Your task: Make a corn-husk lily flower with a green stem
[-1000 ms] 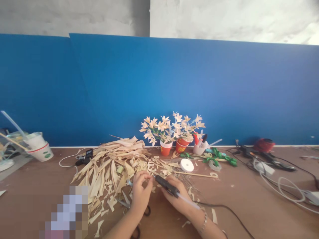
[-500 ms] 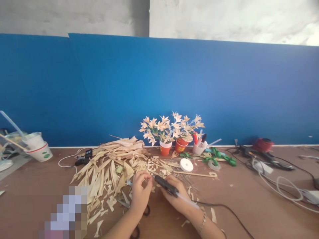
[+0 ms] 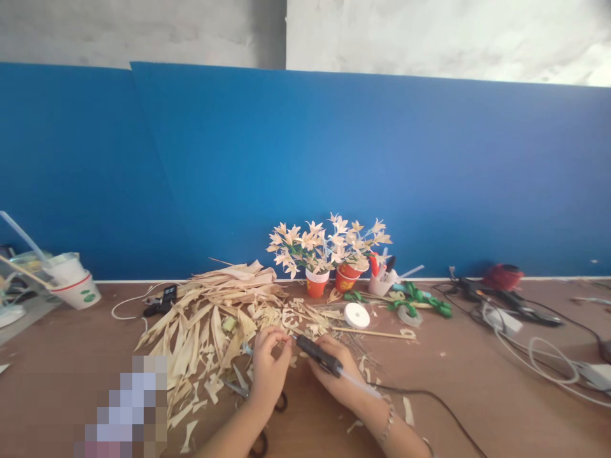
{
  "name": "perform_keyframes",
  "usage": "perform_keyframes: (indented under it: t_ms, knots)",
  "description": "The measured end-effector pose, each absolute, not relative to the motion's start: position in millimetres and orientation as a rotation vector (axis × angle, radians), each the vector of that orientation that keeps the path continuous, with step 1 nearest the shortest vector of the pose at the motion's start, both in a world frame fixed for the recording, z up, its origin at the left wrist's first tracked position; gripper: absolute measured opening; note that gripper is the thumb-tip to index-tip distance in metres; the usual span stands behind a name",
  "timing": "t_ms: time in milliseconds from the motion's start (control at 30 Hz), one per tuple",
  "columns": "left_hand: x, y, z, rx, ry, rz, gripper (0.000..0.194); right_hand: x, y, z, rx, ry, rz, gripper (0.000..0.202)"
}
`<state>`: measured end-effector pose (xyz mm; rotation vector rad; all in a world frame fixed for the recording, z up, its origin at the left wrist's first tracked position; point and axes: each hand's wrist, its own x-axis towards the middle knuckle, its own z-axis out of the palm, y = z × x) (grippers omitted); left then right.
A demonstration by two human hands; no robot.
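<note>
My right hand (image 3: 337, 366) is wrapped round a black glue gun (image 3: 315, 353), with a clear glue stick (image 3: 358, 383) coming out of its rear. The gun's tip points left, close to the fingertips of my left hand (image 3: 272, 356). Thumb and index finger of that left hand are pinched together; whatever lies between them is too small to name. Under my left wrist lie scissors (image 3: 282, 402), partly hidden. Just beyond the hands are dried husk strips (image 3: 210, 327) and small cut scraps.
Husk flowers (image 3: 308, 242) stand in red-and-white cups (image 3: 316, 284). A white tape roll (image 3: 357, 315), green ribbon (image 3: 415, 299) and a pen cup (image 3: 382, 282) sit nearby. Cables (image 3: 529, 350) lie right, a white cup (image 3: 79, 291) left. A blue partition (image 3: 305, 159) stands behind.
</note>
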<state>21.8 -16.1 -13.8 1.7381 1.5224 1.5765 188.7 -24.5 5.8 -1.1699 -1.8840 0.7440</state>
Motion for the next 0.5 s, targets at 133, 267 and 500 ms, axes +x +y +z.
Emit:
perform_keyframes:
  t_ms: [133,267,500]
  knots:
    - [21.7,-16.4,-12.6,1.742,1.527,1.576,0.012,187.6,-24.7,7.8,-1.169,-1.872,0.728,0.010]
    - [21.8,-17.8,-9.5,1.735,1.528,1.579,0.012,187.1,-24.4,9.8,-1.153,-1.872,0.724,0.011]
    - [21.6,-17.2,-9.9,1.739,1.521,1.568,0.012,187.8,-24.7,9.8,-1.146,-1.879,0.734,0.012]
